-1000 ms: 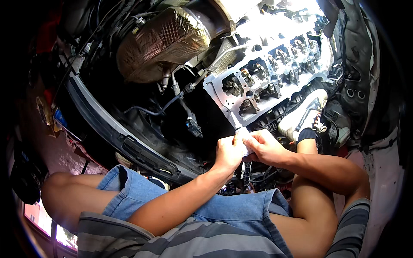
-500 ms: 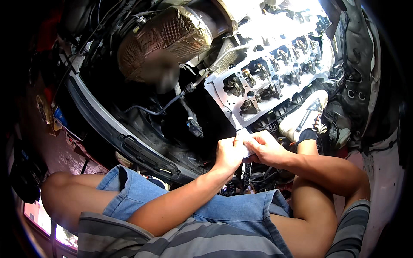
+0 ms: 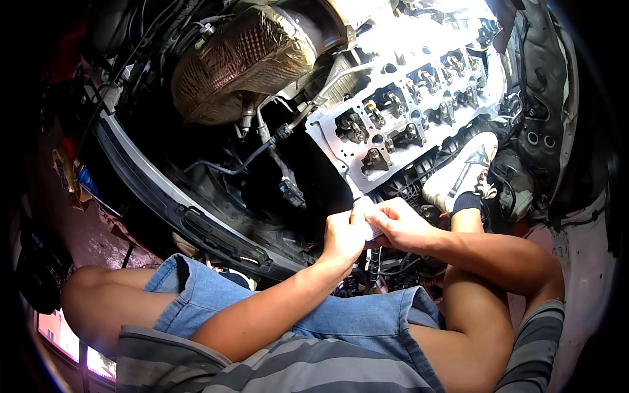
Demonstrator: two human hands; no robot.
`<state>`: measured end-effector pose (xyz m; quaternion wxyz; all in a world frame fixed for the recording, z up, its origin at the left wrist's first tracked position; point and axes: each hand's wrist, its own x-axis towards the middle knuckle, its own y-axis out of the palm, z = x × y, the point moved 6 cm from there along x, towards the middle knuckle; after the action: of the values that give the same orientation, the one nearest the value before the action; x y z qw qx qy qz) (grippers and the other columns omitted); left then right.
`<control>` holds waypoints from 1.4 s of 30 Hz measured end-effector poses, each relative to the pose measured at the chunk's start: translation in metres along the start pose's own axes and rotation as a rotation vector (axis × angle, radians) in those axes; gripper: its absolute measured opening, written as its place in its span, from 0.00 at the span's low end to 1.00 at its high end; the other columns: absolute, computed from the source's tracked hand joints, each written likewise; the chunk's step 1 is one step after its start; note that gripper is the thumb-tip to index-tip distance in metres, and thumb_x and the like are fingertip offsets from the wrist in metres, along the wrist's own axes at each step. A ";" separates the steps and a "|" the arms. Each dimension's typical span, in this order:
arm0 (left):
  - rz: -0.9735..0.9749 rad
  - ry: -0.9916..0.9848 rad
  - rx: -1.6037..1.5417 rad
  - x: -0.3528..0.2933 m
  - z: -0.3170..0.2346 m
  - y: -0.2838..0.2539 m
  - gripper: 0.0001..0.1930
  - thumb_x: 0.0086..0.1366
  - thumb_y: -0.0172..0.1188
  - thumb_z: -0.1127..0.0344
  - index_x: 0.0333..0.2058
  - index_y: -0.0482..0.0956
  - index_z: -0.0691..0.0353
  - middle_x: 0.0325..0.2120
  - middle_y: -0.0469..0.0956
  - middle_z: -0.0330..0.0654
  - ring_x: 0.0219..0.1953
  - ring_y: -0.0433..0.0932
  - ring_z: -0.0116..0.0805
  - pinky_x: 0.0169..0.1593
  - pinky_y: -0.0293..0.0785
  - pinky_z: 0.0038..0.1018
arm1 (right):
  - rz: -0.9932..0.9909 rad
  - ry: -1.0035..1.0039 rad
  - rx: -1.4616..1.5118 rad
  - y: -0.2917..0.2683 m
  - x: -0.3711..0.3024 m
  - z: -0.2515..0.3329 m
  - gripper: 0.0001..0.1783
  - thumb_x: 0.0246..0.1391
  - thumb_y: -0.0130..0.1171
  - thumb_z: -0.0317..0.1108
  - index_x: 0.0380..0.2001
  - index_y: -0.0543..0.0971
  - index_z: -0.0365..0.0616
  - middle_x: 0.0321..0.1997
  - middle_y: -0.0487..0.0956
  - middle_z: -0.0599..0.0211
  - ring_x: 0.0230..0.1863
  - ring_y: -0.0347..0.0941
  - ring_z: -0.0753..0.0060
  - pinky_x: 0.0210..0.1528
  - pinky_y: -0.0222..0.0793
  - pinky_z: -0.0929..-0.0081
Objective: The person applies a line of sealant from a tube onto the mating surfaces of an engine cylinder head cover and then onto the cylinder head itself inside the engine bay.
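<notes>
My left hand (image 3: 344, 236) and my right hand (image 3: 401, 224) are closed together around a squeeze tube with a pale, tapered nozzle (image 3: 356, 191). Only a strip of the tube's white body (image 3: 373, 230) shows between the fingers. The nozzle points away from me, its tip at the near left end of a silver engine cylinder head (image 3: 326, 139). A thin dark line, seemingly a bead of sealant, follows that end's rim. Beyond it, several rocker arms (image 3: 409, 135) sit in the head's open pockets. Strong light washes out the far part.
A foil-wrapped exhaust part (image 3: 229, 72) is at the upper left, with a loose cable connector (image 3: 292, 193) hanging below it. A curved front crossmember (image 3: 151, 173) runs along the left. My shoe (image 3: 462, 173) rests among the engine parts beside the head, near hoses and wiring.
The view has shifted slightly, so the engine parts appear a little further left. Both hands keep their hold on the tube, with the nozzle at nearly the same spot on the rim.
</notes>
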<state>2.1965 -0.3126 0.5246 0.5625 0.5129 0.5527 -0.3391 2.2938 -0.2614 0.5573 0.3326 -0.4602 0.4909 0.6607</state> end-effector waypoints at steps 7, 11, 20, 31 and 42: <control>0.043 -0.028 0.013 0.003 0.007 0.005 0.20 0.69 0.47 0.60 0.29 0.78 0.73 0.21 0.76 0.43 0.23 0.75 0.26 0.23 0.76 0.28 | -0.010 0.000 0.028 -0.007 0.005 -0.017 0.18 0.64 0.45 0.36 0.35 0.76 0.28 0.30 0.78 0.62 0.31 0.73 0.78 0.35 0.76 0.76; 0.042 -0.041 -0.023 -0.002 0.006 0.005 0.20 0.69 0.47 0.59 0.28 0.77 0.73 0.22 0.76 0.44 0.23 0.76 0.29 0.25 0.79 0.30 | -0.017 -0.025 -0.123 -0.011 0.006 -0.020 0.19 0.62 0.46 0.37 0.33 0.76 0.27 0.28 0.78 0.63 0.28 0.71 0.80 0.33 0.73 0.76; 0.056 -0.088 -0.038 -0.005 0.008 0.008 0.21 0.69 0.48 0.58 0.27 0.76 0.73 0.23 0.76 0.45 0.24 0.77 0.30 0.26 0.80 0.31 | -0.020 0.036 -0.035 -0.007 0.000 -0.018 0.19 0.62 0.46 0.36 0.33 0.75 0.26 0.27 0.77 0.63 0.28 0.71 0.81 0.33 0.74 0.77; 0.043 -0.128 0.067 -0.001 0.027 0.005 0.21 0.69 0.47 0.58 0.29 0.77 0.72 0.23 0.77 0.43 0.24 0.74 0.26 0.28 0.73 0.27 | -0.019 0.053 -0.110 -0.013 0.001 -0.031 0.19 0.63 0.45 0.38 0.31 0.76 0.31 0.23 0.74 0.70 0.22 0.66 0.84 0.26 0.69 0.80; 0.046 -0.210 -0.035 -0.001 0.034 0.015 0.20 0.68 0.49 0.60 0.27 0.78 0.73 0.23 0.77 0.43 0.24 0.74 0.25 0.26 0.71 0.28 | -0.034 0.068 0.014 -0.015 -0.002 -0.038 0.19 0.64 0.45 0.41 0.30 0.77 0.37 0.20 0.71 0.77 0.18 0.61 0.88 0.20 0.60 0.84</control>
<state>2.2199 -0.3419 0.5241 0.6339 0.4769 0.4847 -0.3684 2.3186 -0.2933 0.5509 0.3302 -0.4883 0.4988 0.6354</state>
